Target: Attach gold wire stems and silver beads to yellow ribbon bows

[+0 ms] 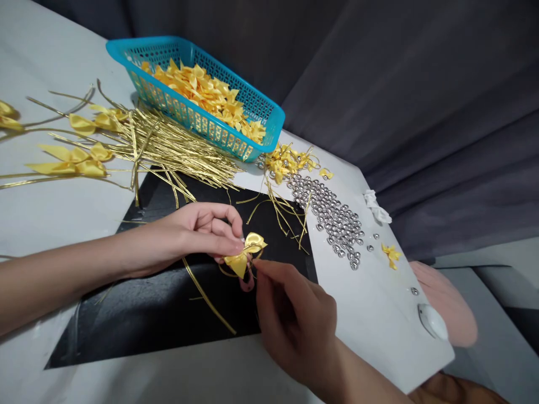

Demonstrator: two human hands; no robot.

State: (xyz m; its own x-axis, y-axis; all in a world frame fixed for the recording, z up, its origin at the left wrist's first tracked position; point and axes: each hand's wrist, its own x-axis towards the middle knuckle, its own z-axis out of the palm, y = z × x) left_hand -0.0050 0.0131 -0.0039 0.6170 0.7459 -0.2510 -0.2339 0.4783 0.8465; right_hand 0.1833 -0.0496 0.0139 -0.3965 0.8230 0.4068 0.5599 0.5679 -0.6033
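Taking the held yellow bow (240, 264) as my clock centre, I see loose yellow bows (86, 167) with gold stems lying on the white worktop (25, 235) at 10 o'clock. A bundle of gold strips (181, 147) is heaped at 11, beside the blue basket (166, 105), which holds many folded yellow ribbon pieces (202, 84). The black mat (168, 306) spreads under my hands, with a few strips lying across it. My left hand (210, 233) reaches in from 9 o'clock, its fingers clamped on the bow, which I have raised over the mat. At 1 o'clock lies a small pile of yellow bows (284, 163). My right hand (297, 320) comes in from between 4 and 5, thumb and forefinger pinched together on a thin gold cord (255, 258) at the bow's right side. Silvery beads (332, 216) spread between 2 and 3, and a single yellow bow (391, 256) lies beyond them at 3.
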